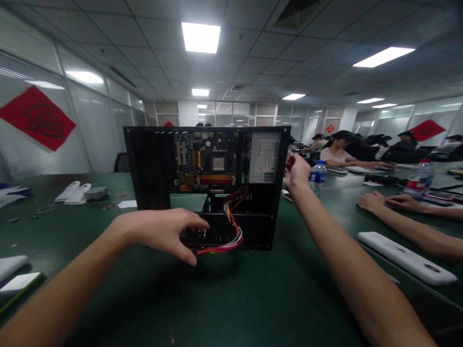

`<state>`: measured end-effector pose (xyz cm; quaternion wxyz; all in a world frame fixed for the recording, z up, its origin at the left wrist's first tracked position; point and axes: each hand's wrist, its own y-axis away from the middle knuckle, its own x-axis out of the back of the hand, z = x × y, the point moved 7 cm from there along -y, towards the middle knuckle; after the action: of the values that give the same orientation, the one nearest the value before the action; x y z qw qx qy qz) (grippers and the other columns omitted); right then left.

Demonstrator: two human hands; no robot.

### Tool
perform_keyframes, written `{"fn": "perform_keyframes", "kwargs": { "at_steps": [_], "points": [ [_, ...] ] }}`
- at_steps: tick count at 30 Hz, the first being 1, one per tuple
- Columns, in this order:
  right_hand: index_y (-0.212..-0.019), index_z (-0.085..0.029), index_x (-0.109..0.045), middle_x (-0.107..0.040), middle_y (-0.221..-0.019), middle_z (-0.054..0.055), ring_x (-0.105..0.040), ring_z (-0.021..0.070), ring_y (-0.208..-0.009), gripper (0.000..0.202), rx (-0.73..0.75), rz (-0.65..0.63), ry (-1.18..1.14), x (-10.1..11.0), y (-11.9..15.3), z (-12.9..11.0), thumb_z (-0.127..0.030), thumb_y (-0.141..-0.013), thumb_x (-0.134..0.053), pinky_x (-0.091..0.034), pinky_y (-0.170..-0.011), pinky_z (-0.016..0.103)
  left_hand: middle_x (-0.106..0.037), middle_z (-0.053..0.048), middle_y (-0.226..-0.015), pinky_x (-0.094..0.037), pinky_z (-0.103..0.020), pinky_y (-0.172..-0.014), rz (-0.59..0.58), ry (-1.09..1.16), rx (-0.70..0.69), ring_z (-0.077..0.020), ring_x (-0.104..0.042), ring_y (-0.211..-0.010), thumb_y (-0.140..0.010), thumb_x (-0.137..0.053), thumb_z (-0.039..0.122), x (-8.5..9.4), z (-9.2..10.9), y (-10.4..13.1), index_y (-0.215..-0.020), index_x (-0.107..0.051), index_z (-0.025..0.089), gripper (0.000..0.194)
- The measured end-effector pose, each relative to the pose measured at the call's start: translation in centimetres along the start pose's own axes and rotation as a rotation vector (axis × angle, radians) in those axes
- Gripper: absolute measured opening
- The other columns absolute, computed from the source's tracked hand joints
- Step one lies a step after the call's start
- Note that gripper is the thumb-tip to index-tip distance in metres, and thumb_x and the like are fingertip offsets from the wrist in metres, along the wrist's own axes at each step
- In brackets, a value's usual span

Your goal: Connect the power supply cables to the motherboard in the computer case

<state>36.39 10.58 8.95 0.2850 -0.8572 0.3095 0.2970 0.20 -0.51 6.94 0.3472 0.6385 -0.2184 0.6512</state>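
An open black computer case (155,165) stands upright on the green table, its inside facing me. Mounted in it are a motherboard (219,155) and, at the upper right, a silver power supply (265,159). A bundle of coloured power cables (234,230) hangs down and bends left at the bottom. My left hand (162,232) is open before the lower left of the case, thumb and fingers apart, thumb tip close to the cable end. At the case's right edge, my right hand (298,171) has its fingers curled together; what they hold, if anything, is hidden.
A water bottle (318,174) stands just right of my right hand. Another person's hands (372,201) rest on the table at right, near a long white device (406,257). White items (75,192) and small parts lie at left. A phone-like slab (11,292) is at lower left.
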Motion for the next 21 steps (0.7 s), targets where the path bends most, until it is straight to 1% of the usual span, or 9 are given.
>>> {"fn": "perform_keyframes", "kwargs": {
  "at_steps": [1, 3, 5, 8, 10, 13, 16, 18, 21],
  "points": [
    [-0.078, -0.020, -0.046, -0.047, -0.068, -0.008, -0.045, 0.0063, -0.053, 0.021, 0.039, 0.034, -0.034, -0.5, -0.5, -1.7, -0.019, -0.099, -0.046, -0.035, -0.050, 0.017, -0.068, -0.010, -0.144, -0.056, -0.032, -0.096, -0.059, -0.025, 0.027, -0.0297, -0.067, -0.125, -0.078, -0.084, 0.052, -0.8, 0.4, -0.2, -0.147, -0.063, 0.024, 0.078],
    [-0.080, -0.021, -0.049, -0.051, -0.074, -0.005, -0.050, 0.0074, -0.059, 0.021, 0.164, 0.046, -0.112, -1.5, -0.4, -5.3, -0.025, -0.100, -0.044, -0.040, -0.055, 0.019, -0.078, -0.009, -0.124, -0.057, -0.029, -0.078, -0.133, -0.063, 0.052, -0.0264, -0.074, -0.104, -0.084, -0.079, 0.036, -1.9, 0.8, -1.0, -0.132, -0.074, 0.022, 0.050],
    [-0.077, -0.023, -0.050, -0.051, -0.073, -0.003, -0.051, 0.0102, -0.060, 0.020, 0.429, -0.002, -0.209, -2.5, 1.4, -9.2, -0.028, -0.097, -0.049, -0.039, -0.055, 0.023, -0.081, -0.004, -0.097, -0.052, -0.026, -0.063, -0.132, -0.042, 0.013, -0.0205, -0.073, -0.079, -0.091, -0.066, 0.022, -1.8, 0.8, -1.7, -0.111, -0.082, 0.023, 0.025],
    [-0.076, -0.026, -0.052, -0.051, -0.068, -0.001, -0.048, 0.0137, -0.057, 0.022, 0.720, -0.298, -0.177, -4.9, 6.8, -13.2, -0.034, -0.094, -0.063, -0.039, -0.054, 0.028, -0.078, -0.002, -0.086, -0.049, -0.026, -0.061, 0.028, 0.051, -0.074, -0.0177, -0.069, -0.071, -0.097, -0.059, 0.024, 1.3, 0.7, -1.5, -0.102, -0.083, 0.024, 0.025],
    [-0.076, -0.026, -0.056, -0.054, -0.068, 0.000, -0.048, 0.0134, -0.055, 0.023, 0.800, -0.491, -0.054, -6.3, 10.9, -14.1, -0.034, -0.096, -0.064, -0.039, -0.053, 0.029, -0.079, -0.004, -0.091, -0.053, -0.027, -0.070, 0.171, 0.073, -0.113, -0.0190, -0.071, -0.078, -0.098, -0.060, 0.032, 4.1, 0.9, -0.5, -0.100, -0.083, 0.022, 0.025],
    [-0.084, -0.022, -0.065, -0.063, -0.075, 0.002, -0.060, 0.0146, -0.064, 0.024, 0.716, -0.989, 0.422, -9.6, 16.5, -12.1, -0.040, -0.099, -0.066, -0.047, -0.060, 0.029, -0.079, -0.007, -0.097, -0.055, -0.029, -0.078, 0.339, 0.075, -0.147, -0.0206, -0.071, -0.085, -0.095, -0.063, 0.038, 7.4, 1.8, 1.1, -0.099, -0.083, 0.020, 0.027],
    [-0.112, -0.018, -0.070, -0.073, -0.090, 0.004, -0.068, 0.0173, -0.080, 0.030, 0.548, -1.402, 0.750, -10.7, 20.1, -8.4, -0.044, -0.095, -0.072, -0.053, -0.071, 0.029, -0.078, -0.007, -0.094, -0.054, -0.028, -0.073, 0.446, 0.033, -0.166, -0.0199, -0.070, -0.082, -0.093, -0.064, 0.040, 8.6, 2.5, 2.1, -0.097, -0.083, 0.018, 0.029],
    [-0.125, -0.018, -0.067, -0.075, -0.095, 0.005, -0.070, 0.0175, -0.083, 0.038, 0.474, -1.553, 0.806, -10.9, 21.2, -6.7, -0.042, -0.096, -0.072, -0.054, -0.074, 0.029, -0.078, -0.007, -0.091, -0.054, -0.027, -0.071, 0.481, 0.000, -0.185, -0.0193, -0.070, -0.080, -0.094, -0.062, 0.040, 8.6, 2.8, 2.5, -0.095, -0.082, 0.017, 0.030],
    [-0.125, -0.017, -0.068, -0.076, -0.095, 0.004, -0.069, 0.0164, -0.082, 0.034, 0.447, -1.650, 0.817, -11.3, 21.9, -5.3, -0.039, -0.099, -0.068, -0.052, -0.073, 0.027, -0.078, -0.007, -0.092, -0.055, -0.027, -0.071, 0.543, -0.016, -0.204, -0.0195, -0.070, -0.080, -0.094, -0.061, 0.039, 8.7, 3.0, 3.1, -0.092, -0.081, 0.017, 0.030]
  ]
}}
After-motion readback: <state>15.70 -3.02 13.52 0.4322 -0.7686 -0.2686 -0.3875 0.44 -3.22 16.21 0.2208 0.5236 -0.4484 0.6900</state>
